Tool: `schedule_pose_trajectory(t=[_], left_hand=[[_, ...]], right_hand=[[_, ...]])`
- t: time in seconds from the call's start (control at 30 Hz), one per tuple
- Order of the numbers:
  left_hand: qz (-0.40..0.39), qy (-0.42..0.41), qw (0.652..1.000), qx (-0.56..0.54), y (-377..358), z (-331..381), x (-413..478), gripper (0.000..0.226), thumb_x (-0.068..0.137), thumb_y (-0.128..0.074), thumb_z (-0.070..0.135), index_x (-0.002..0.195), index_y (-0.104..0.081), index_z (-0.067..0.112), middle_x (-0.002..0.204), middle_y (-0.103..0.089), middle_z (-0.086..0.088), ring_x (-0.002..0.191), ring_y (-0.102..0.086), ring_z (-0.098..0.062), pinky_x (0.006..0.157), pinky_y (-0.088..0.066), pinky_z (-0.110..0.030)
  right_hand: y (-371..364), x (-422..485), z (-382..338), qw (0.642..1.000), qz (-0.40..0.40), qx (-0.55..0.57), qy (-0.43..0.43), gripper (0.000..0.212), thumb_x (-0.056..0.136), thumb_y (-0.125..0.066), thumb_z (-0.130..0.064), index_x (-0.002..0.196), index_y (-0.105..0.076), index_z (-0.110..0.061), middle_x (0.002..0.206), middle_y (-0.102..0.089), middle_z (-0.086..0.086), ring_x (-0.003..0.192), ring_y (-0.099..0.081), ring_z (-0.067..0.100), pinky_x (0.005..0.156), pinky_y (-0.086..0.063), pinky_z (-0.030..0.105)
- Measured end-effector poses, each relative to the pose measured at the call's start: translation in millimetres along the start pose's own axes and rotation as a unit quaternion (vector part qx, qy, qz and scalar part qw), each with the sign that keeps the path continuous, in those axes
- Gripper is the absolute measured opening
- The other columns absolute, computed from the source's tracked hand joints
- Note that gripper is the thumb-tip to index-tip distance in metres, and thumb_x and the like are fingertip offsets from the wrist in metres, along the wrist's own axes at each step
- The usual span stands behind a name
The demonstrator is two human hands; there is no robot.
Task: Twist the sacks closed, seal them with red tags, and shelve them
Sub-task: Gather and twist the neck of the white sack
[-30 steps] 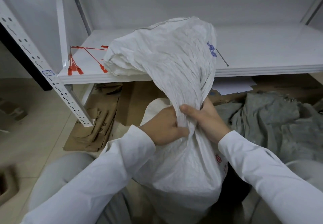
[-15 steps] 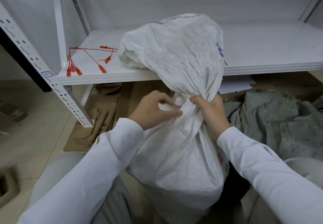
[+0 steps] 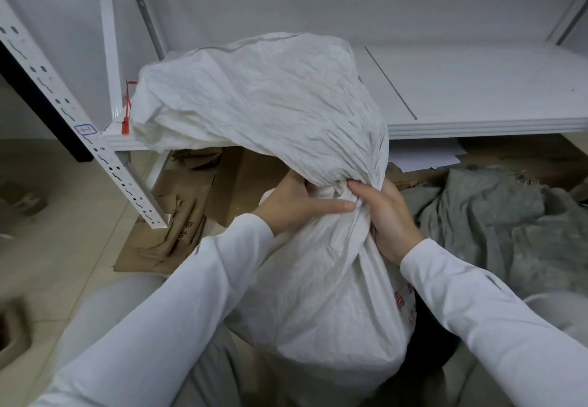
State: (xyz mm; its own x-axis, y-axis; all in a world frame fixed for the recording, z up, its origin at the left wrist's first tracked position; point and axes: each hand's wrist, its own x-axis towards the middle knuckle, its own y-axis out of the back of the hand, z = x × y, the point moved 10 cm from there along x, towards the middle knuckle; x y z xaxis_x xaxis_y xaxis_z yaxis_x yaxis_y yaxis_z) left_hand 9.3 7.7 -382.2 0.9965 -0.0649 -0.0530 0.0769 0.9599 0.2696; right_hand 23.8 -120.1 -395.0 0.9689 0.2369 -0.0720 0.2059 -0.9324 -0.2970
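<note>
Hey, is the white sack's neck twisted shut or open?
Twisted shut, no tag visible. The left hand and right hand grip the sack at its bunched neck, loose top flopping above.

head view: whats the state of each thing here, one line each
sack, neck twisted, untagged, loose top flopped toward the shelf
left hand, grips the neck
right hand, grips the neck
red tags, lying on the shelf, partly hidden by the sack
grey cloth, crumpled on the floor

Storeroom or stockroom, white slotted metal shelving (image 3: 483,98) against a bare wall, flattened cardboard (image 3: 178,216) on tiled floor (image 3: 63,247), grey sacking (image 3: 496,222) heaped beneath, red tags (image 3: 126,123) on the shelf
</note>
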Motion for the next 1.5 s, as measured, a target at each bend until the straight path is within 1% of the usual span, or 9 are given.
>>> schedule_pose_trajectory(t=[0.23,0.33,0.5,0.67,0.8,0.9,1.07,1.33,1.5], left_hand=[[-0.084,0.076,0.993,0.031,9,-18,2,0.1,0.055,-0.092,0.036,0.142,-0.042,0.029,0.137,-0.051,0.017,0.125,-0.048,-0.003,0.107,-0.04,-0.031],[-0.067,0.074,0.995,0.013,7,-20,5,0.084,0.059,-0.092,0.028,0.133,-0.053,0.026,0.128,-0.06,0.013,0.119,-0.055,-0.003,0.102,-0.046,-0.029],[0.007,0.073,0.997,0.023,6,-26,8,0.081,0.058,-0.093,0.024,0.129,-0.054,0.025,0.124,-0.06,0.014,0.118,-0.052,-0.003,0.103,-0.043,-0.027],[0.1,0.106,0.989,-0.033,13,-41,6,0.087,0.046,-0.097,0.023,0.124,-0.056,0.021,0.118,-0.061,0.014,0.115,-0.054,-0.003,0.096,-0.044,-0.02],[0.158,0.103,0.982,-0.002,19,-35,2,0.096,0.05,-0.096,0.024,0.131,-0.044,0.02,0.118,-0.047,0.02,0.114,-0.042,0.004,0.096,-0.032,-0.01],[0.178,0.086,0.98,0.028,17,-27,-1,0.103,0.052,-0.094,0.029,0.139,-0.039,0.019,0.133,-0.047,0.014,0.128,-0.038,0.0,0.095,-0.024,-0.007],[0.222,0.103,0.969,0.024,18,-28,-15,0.09,0.06,-0.091,0.027,0.136,-0.045,0.016,0.122,-0.048,0.013,0.128,-0.041,-0.008,0.092,-0.028,-0.011],[0.194,0.187,0.963,-0.022,4,-46,-23,0.057,0.079,-0.078,0.028,0.125,-0.058,0.002,0.13,-0.059,-0.011,0.122,-0.054,-0.027,0.102,-0.043,-0.034],[0.176,0.121,0.977,-0.014,3,-22,-17,0.058,0.071,-0.084,0.029,0.122,-0.061,0.015,0.127,-0.062,-0.002,0.12,-0.055,-0.017,0.105,-0.043,-0.037]], right_hand=[[-4,2,-3,0.999,-0.036,-0.021,0.035,0.036,0.082,-0.061,-0.014,0.118,-0.064,-0.016,0.119,-0.069,0.007,0.114,-0.064,0.023,0.1,-0.048,0.04],[-8,1,-12,0.991,-0.043,-0.09,0.085,0.032,0.091,-0.06,-0.005,0.121,-0.062,-0.017,0.122,-0.067,0.004,0.116,-0.062,0.018,0.101,-0.048,0.036],[2,1,-31,0.969,-0.007,-0.216,0.117,0.026,0.082,-0.074,-0.006,0.1,-0.069,-0.024,0.099,-0.073,-0.012,0.096,-0.068,0.004,0.08,-0.054,0.024],[31,2,-46,0.91,0.063,-0.399,0.097,0.03,0.064,-0.087,-0.034,0.088,-0.075,-0.021,0.085,-0.075,-0.003,0.081,-0.07,0.012,0.068,-0.057,0.032],[25,-9,-40,0.85,0.072,-0.507,0.12,0.02,0.072,-0.083,-0.031,0.075,-0.074,-0.013,0.064,-0.069,-0.005,0.058,-0.063,0.003,0.062,-0.053,0.028],[21,-17,-38,0.822,0.1,-0.538,0.159,0.021,0.082,-0.073,-0.027,0.073,-0.071,-0.007,0.064,-0.07,0.002,0.063,-0.066,0.019,0.071,-0.055,0.039],[8,-24,-28,0.836,0.069,-0.526,0.14,0.019,0.082,-0.065,-0.026,0.095,-0.07,-0.014,0.076,-0.072,0.0,0.075,-0.067,0.023,0.077,-0.054,0.038],[-12,-21,16,0.823,0.019,-0.558,0.105,0.1,0.06,-0.08,-0.056,0.137,-0.037,-0.009,0.123,-0.059,0.007,0.117,-0.053,0.026,0.094,-0.044,0.032],[3,-12,5,0.866,0.059,-0.491,0.08,0.072,0.066,-0.082,-0.044,0.12,-0.047,-0.01,0.115,-0.061,0.002,0.104,-0.059,0.02,0.077,-0.043,0.029]])
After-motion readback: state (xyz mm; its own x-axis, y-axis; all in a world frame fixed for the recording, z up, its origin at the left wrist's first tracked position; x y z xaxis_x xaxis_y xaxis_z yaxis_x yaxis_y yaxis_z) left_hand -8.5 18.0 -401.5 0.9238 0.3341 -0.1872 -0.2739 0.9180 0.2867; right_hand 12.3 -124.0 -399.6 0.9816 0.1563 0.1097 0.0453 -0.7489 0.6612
